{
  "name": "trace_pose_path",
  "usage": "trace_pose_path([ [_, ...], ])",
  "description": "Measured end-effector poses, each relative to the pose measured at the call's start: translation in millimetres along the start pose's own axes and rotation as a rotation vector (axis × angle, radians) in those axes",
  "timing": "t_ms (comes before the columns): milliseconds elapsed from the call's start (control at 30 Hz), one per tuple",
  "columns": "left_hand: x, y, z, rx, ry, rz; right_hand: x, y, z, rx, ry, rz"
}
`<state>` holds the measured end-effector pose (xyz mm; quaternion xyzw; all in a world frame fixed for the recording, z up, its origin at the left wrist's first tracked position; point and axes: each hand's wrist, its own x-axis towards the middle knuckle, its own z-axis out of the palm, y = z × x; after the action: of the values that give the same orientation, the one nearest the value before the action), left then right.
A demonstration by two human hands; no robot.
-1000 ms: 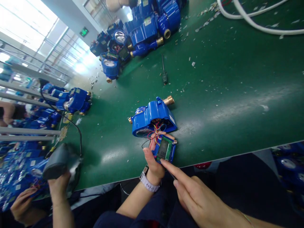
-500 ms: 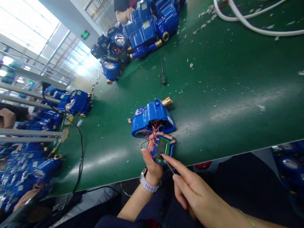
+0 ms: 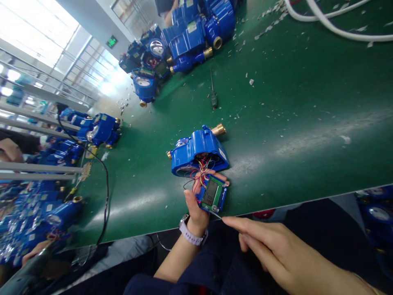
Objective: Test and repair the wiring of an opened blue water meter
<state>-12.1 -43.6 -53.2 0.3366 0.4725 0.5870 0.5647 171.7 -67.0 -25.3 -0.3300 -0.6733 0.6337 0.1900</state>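
Note:
My left hand (image 3: 198,213) is closed around a green circuit board (image 3: 213,192) in a small blue housing. Dark characters show on the board's grey display. Red, yellow, black and white wires (image 3: 201,169) run from it into the open side of a blue water meter (image 3: 199,149) with brass ends, lying on the table just beyond. My right hand (image 3: 267,241) is closed on a thin metal tool (image 3: 216,214), its index finger stretched along it. The tool's tip is at the board's near edge; whether it touches cannot be made out. The tool's other end is hidden in the hand.
A screwdriver (image 3: 213,97) lies on the green table (image 3: 291,135) beyond the meter. Stacked blue meters (image 3: 187,39) stand at the back, more (image 3: 101,129) to the left. A black cable (image 3: 106,196) crosses the left side; a white hose (image 3: 344,36) lies far right. Other people's arms (image 3: 10,149) show at left.
My right hand has drawn back right and down, moving the tool from the display to the board's near edge. Characters now show on the uncovered display. My left hand still holds the board.

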Motion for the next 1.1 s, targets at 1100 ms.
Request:
trace_pose_path([
  [1100,-3.4,-6.8,0.3,0.026,-0.011,0.031,9.3,-0.9,11.8,-0.442,0.053,-0.080],
])
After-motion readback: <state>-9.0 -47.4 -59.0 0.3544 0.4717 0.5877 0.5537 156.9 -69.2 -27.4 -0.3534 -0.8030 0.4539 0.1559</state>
